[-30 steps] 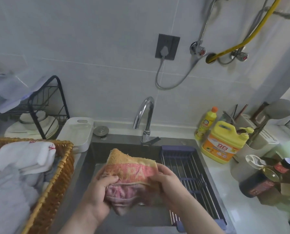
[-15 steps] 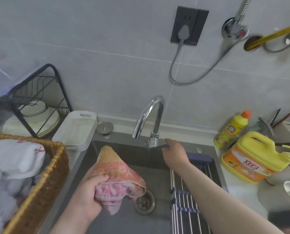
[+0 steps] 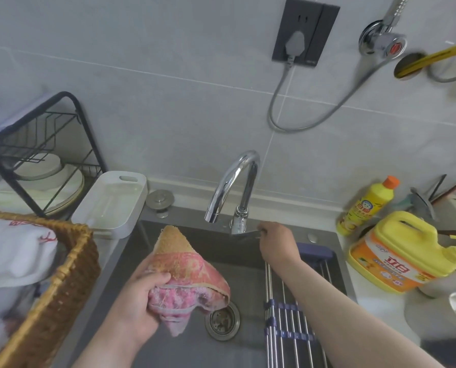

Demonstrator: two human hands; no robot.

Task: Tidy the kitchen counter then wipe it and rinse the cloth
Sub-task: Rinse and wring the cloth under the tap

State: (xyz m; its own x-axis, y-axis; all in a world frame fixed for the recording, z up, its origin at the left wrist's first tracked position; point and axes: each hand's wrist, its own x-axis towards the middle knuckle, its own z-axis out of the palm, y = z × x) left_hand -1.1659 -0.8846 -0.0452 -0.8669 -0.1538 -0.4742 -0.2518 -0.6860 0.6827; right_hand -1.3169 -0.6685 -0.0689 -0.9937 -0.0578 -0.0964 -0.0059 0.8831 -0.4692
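So the sink (image 3: 184, 243) is the middle of it all. Tap (image 3: 235, 187) sits behind it, drain (image 3: 223, 321) in it, rack (image 3: 288, 314) across its right side. Left of the sink: tray (image 3: 110, 203), basket (image 3: 62, 282), dish rack (image 3: 43, 152) further back. Right of it, on the bench (image 3: 381, 301), a jug (image 3: 404, 251) with a bottle (image 3: 365, 205) behind.

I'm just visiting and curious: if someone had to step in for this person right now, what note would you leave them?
Left hand: gripping the bunched pink cloth above the sink, near the drain.
Right hand: at the lever at the faucet base; whether it grips it is unclear.
No water visible running from the spout.
Done: cannot tell from here whether the counter was wiped.
Left: turn the water on, rinse and wring the cloth, shut the faucet off.
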